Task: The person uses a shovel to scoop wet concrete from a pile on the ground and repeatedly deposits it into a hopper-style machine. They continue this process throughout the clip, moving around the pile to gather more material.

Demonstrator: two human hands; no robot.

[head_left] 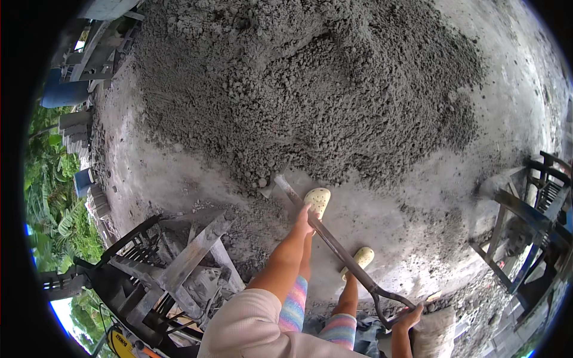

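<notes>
clearly both hands grip the shovel [334, 241]: left hand [303, 218] mid-shaft, right hand [409, 316] clenching the handle; wet mix [310, 89] looks heavy.

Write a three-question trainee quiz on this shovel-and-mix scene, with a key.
1. True or false: both hands grip the shovel.
2. Multiple choice: where does the right hand hold? A) on the blade; B) on the D-shaped handle at the shaft's top; C) on the metal frame.
3. Short answer: what does the shovel's blade meet?

Key:
1. True. The left hand wraps the shaft partway down, the right takes the end handle.
2. B.
3. The near edge of the grey pile of mix heaped on the concrete floor, just ahead of the pale clog.
</notes>
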